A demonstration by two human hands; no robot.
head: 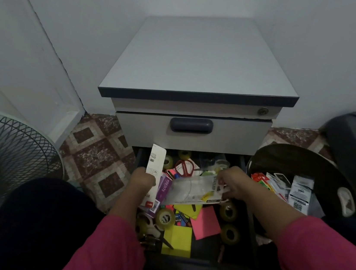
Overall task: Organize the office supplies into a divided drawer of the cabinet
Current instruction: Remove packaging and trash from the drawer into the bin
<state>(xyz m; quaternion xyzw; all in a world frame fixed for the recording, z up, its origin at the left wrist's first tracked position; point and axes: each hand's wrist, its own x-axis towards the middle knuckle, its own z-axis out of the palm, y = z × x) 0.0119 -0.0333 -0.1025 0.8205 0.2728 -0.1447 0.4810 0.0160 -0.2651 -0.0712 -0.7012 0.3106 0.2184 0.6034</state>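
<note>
Open drawer [250, 214] holds jumbled supplies (tape rolls [165, 218], notes [206, 223])

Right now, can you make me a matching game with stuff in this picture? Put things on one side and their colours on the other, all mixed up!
Things:
1. scissors at the back of the open drawer
2. square paper pad at the front of the drawer
3. handle on the closed drawer above
4. sleeves on the person's arms

Colours:
A. dark blue
B. pink
C. red
D. yellow

Pairs: 1-C, 2-D, 3-A, 4-B
</note>
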